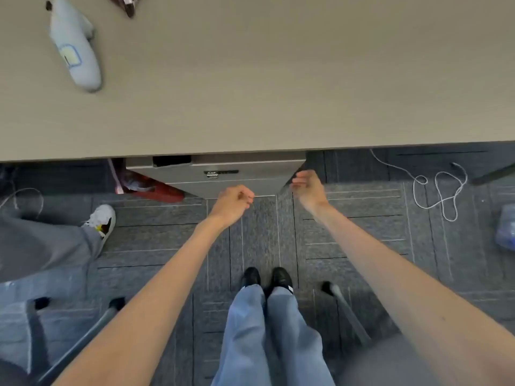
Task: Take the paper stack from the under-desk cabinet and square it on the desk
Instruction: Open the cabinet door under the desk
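Observation:
A grey metal cabinet point(223, 176) stands under the front edge of the beige desk point(278, 93); its drawers look closed, with a small lock on the front. No paper stack is visible. My left hand point(234, 203) hovers in front of the cabinet's lower front, fingers curled into a loose fist with nothing in them. My right hand point(308, 188) is beside the cabinet's right corner, fingers bent and apart, holding nothing.
A pale blue plush toy point(73, 48) and a dark wrapper point(126, 4) lie at the desk's far left. On the carpet: another person's leg and white shoe point(101, 220) at left, a red object point(156, 190), a white cable point(440, 190), chair legs point(345, 310).

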### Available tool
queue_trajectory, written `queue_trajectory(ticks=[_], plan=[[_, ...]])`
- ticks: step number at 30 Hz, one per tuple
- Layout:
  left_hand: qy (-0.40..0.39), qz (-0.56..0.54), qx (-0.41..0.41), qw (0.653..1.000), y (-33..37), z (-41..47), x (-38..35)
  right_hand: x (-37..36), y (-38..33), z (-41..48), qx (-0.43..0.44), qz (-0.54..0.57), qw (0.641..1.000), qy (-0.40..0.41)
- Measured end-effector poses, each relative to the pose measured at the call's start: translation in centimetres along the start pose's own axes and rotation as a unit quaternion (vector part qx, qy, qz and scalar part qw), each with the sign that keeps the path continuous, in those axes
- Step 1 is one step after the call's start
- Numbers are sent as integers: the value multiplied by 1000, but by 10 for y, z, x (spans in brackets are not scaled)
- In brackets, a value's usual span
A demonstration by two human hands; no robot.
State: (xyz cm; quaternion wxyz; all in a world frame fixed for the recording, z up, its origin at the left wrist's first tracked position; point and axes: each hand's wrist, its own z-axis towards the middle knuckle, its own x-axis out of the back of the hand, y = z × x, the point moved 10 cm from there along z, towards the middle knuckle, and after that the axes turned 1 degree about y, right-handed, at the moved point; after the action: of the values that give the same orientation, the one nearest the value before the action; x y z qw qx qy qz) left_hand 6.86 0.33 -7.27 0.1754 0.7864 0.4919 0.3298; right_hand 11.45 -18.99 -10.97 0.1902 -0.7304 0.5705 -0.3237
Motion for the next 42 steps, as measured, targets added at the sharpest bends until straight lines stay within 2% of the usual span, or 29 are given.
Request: queue_trajectory(ticks=[3, 8, 12, 15, 19, 21, 23, 25, 28, 31, 37, 42], plan=[[21, -7, 4, 1000, -21, 34, 0, -18, 1, 32, 40, -45, 998, 8], [45, -12, 12, 999, -50, 68, -3, -20, 11, 56, 76, -53, 995, 43], [64, -91, 75, 991, -76, 79, -7, -16, 13, 60, 95, -68, 992, 49], [68, -225, 139, 962, -87, 86, -16, -11, 15, 56, 93, -91, 990, 53], [79, -401, 204, 890, -96, 91, -28, -10, 41, 43, 78, -144, 986, 41], [93, -446, 231, 860, -106, 87, -33, -15, 61, 35, 59, -171, 983, 22], [133, -451, 246, 848, -121, 80, -36, -23, 77, 26, 55, -205, 977, 0], [165, -433, 234, 855, -134, 73, -38, -33, 89, 20, 64, -239, 969, -26], [150, -414, 198, 876, -144, 68, -42, -48, 98, 12, 65, -293, 950, -88], [138, -385, 182, 894, -152, 61, -38, -61, 106, 4, 56, -290, 945, -137], [124, -293, 148, 936, -168, 36, -28, -76, 128, -8, 25, -218, 969, -115], [102, -149, 98, 979, -201, 13, -4, -115, 140, -24, 30, -211, 967, -135]])
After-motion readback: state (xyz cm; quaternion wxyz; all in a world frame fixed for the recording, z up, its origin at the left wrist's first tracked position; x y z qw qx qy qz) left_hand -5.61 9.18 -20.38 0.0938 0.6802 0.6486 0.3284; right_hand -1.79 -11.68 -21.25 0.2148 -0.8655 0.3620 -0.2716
